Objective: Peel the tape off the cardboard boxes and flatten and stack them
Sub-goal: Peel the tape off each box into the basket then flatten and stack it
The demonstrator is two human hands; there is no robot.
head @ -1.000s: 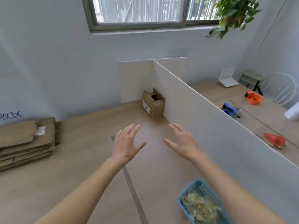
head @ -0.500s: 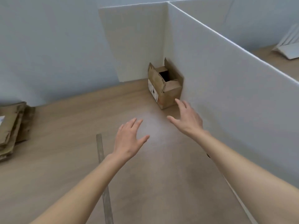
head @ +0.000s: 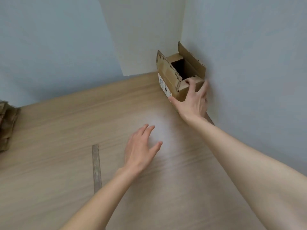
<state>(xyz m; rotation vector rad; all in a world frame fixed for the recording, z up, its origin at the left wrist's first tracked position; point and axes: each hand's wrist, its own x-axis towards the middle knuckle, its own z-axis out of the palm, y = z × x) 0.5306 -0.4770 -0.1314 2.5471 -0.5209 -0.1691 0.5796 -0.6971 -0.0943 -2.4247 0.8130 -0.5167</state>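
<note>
A small brown cardboard box stands in the far corner of the wooden table, against the white partition, its top flaps up and its inside dark. A white label shows on its left side. My right hand is on the box's near end: the thumb lies along the lower left edge and the fingers curl over the near top flap. My left hand hovers open over the tabletop, well short of the box and holding nothing. A stack of flattened cardboard lies at the table's left edge, mostly out of frame.
White partition boards close off the right side and the corner behind the box. A grey strip runs along the wooden tabletop near my left forearm. A pale wall stands behind the table.
My view has moved forward and down toward the corner. My right hand has reached ahead and taken hold of the box's near end. My left hand has followed, staying open above the table.
</note>
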